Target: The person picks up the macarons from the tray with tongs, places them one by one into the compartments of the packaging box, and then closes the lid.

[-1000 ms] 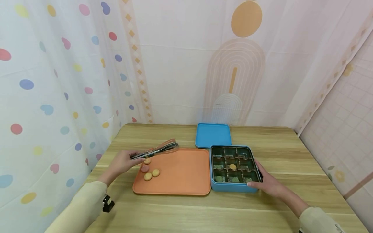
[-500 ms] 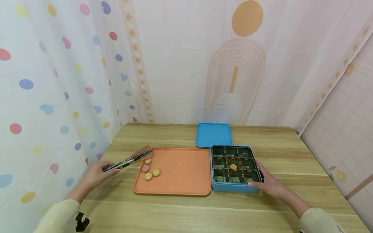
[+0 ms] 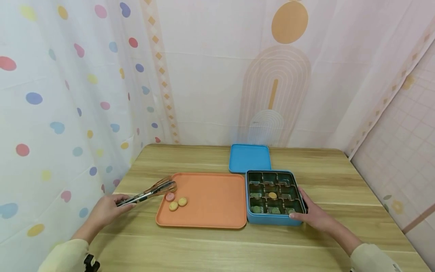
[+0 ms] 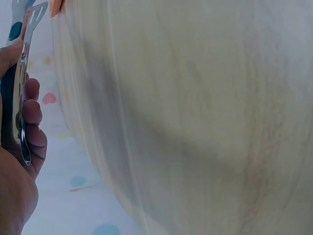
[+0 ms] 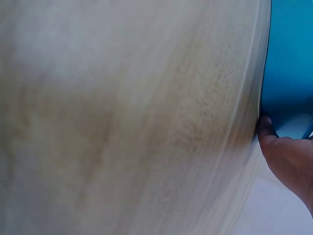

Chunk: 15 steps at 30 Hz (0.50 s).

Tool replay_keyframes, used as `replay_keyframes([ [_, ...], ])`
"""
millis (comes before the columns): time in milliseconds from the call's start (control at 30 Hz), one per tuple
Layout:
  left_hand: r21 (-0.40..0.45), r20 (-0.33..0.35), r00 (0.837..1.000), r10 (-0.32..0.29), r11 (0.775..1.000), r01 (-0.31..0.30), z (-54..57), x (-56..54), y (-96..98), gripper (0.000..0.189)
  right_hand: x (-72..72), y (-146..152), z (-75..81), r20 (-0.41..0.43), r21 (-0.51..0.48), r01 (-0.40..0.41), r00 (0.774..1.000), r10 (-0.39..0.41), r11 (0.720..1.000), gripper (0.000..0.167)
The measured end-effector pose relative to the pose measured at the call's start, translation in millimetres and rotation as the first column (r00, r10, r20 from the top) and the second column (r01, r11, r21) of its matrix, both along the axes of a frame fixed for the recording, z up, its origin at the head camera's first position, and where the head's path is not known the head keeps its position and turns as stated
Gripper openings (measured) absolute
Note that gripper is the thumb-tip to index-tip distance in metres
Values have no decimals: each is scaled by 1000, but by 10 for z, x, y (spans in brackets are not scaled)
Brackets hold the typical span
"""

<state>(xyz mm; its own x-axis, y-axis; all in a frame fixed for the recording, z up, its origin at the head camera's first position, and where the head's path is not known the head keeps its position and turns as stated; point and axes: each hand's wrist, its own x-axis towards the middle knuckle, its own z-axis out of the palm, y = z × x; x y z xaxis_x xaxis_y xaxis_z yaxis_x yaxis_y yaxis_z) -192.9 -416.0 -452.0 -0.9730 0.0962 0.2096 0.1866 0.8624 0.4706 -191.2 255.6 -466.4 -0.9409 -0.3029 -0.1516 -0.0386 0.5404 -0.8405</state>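
Note:
My left hand [image 3: 107, 210] holds a pair of metal tongs [image 3: 149, 193] by the dark handle. In the left wrist view its fingers curl round the tongs [image 4: 11, 105]. The tong heads lie over the back left corner of the orange tray [image 3: 214, 200], partly covering one yellow cookie. Beside it on the tray are a pink cookie [image 3: 170, 197] and two yellow cookies [image 3: 173, 206]. My right hand [image 3: 314, 215] grips the front right corner of a blue box [image 3: 274, 220], thumb at the front. A yellow cookie [image 3: 272, 195] sits in the box's middle compartment.
Inside the box, a dark divided insert also holds several green pieces [image 3: 257, 209], mostly along the front row. Behind the box lies a flat blue lid [image 3: 249, 158]. All stand on a wooden table [image 3: 204, 249], with patterned curtains [image 3: 204, 75] behind and at the sides.
My left hand has drawn back to the left with the tongs, whose heads went from over the tray's back edge to its left corner cookie. The right hand stays on the box.

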Motion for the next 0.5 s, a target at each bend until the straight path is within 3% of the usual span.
replay_keyframes([
  [300, -9, 26, 1000, 9, 1000, -9, -24, 5, 14, 24, 1, 3, -7, -9, -6, -3, 1000, 3, 1000, 108],
  [500, -9, -4, 1000, -5, 1000, 5, -50, -29, 30, 20, 5, 3, -2, 2, -6, 1, 1000, -1, 1000, 109],
])
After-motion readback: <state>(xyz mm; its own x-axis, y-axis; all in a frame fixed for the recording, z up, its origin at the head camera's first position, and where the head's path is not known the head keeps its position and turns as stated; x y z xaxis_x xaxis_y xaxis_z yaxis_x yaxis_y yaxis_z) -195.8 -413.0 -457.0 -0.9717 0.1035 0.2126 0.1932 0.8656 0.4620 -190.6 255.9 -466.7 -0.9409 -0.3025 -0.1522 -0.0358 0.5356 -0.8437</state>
